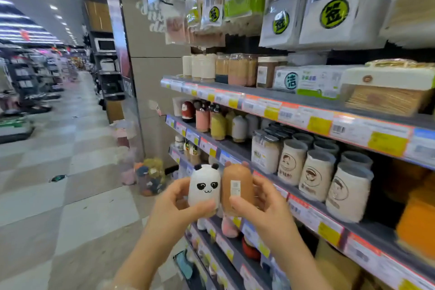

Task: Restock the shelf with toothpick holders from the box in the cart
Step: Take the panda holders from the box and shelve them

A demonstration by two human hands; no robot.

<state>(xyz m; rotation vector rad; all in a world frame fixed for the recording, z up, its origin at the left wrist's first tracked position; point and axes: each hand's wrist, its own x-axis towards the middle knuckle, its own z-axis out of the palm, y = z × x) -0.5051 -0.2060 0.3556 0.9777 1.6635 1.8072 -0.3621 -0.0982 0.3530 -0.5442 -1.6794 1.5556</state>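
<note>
So the white panda toothpick holder [204, 187] sat upright in the left hand [179, 205], fingers and thumb curled round its lower half. Touching it at 3 o'clock was a brown bear-shaped holder [237, 187], label facing the camera, gripped the same way by the right hand [263, 205]. Both were held up in front of the shelf [306, 216] edge with its yellow price tags [328, 233]. Cream jars with a cartoon face [316, 175] stood on that shelf at about 2 o'clock, more animal holders [202, 117] up at 12.

Bare forearms, L grip [175, 205] & R grip [263, 205]; maybe clear sleeve cuff [117, 286].
</note>
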